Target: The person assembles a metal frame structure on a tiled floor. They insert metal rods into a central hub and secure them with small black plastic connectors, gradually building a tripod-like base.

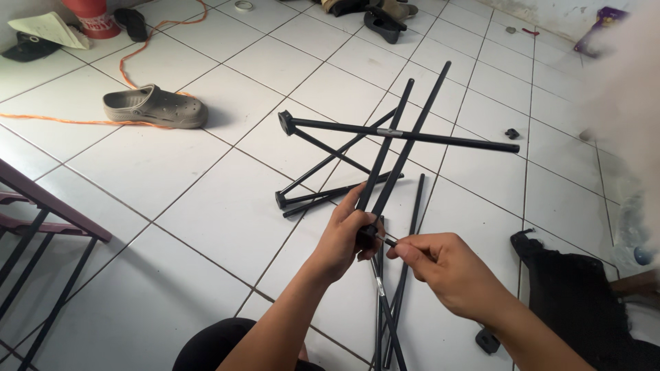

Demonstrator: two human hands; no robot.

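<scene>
My left hand [347,233] grips the near ends of two black metal rods [405,130] that slant up and away over the tiled floor. My right hand [440,271] pinches a thin cord or pin [389,241] at the end of those rods, its fingers closed on it. Another rod [382,309] hangs down from this joint toward me. More black rods with end caps [344,148] lie crossed on the floor just beyond my hands, one long rod [440,138] lying across them.
A grey clog [155,106] lies at the left over an orange cable [130,58]. A dark metal frame [41,227] stands at the near left. Black fabric [584,302] lies at the right, small black caps [487,340] near it. Shoes and a red bucket [93,17] sit at the back.
</scene>
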